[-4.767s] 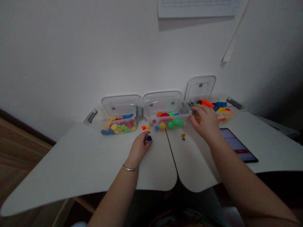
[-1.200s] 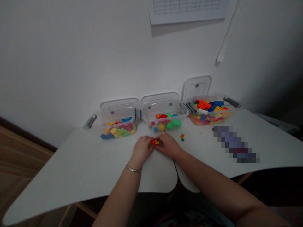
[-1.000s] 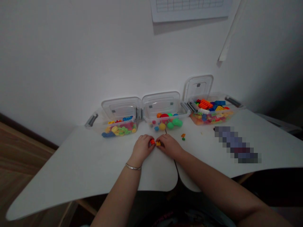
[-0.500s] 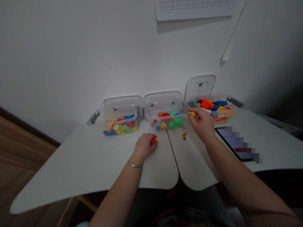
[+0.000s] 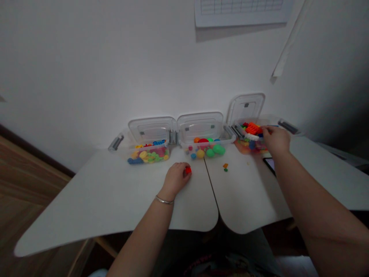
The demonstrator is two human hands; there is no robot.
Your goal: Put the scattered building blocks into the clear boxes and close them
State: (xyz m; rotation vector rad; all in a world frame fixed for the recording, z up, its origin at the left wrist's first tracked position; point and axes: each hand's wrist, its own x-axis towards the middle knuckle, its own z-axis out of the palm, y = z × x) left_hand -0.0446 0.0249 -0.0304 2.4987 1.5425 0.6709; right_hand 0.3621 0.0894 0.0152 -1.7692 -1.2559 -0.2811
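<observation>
My left hand rests on the white table with its fingers closed around a small red block. Over the right-hand clear box is my right hand, its fingers bent together beside an orange studded brick. What those fingertips hold, if anything, is hidden. A white piece and several coloured bricks lie in that box. Between my hands, a small orange piece and a small green piece lie on the table, touching or nearly so.
The middle clear box holds coloured balls, and the left one several small coloured pieces. Their lids stand raised against the wall. A phone or tablet lies partly under my right forearm. A seam divides the table.
My right hand has moved right, from beside the middle box to the right box. The yellow piece it held no longer shows. My left hand stays around the red block.
</observation>
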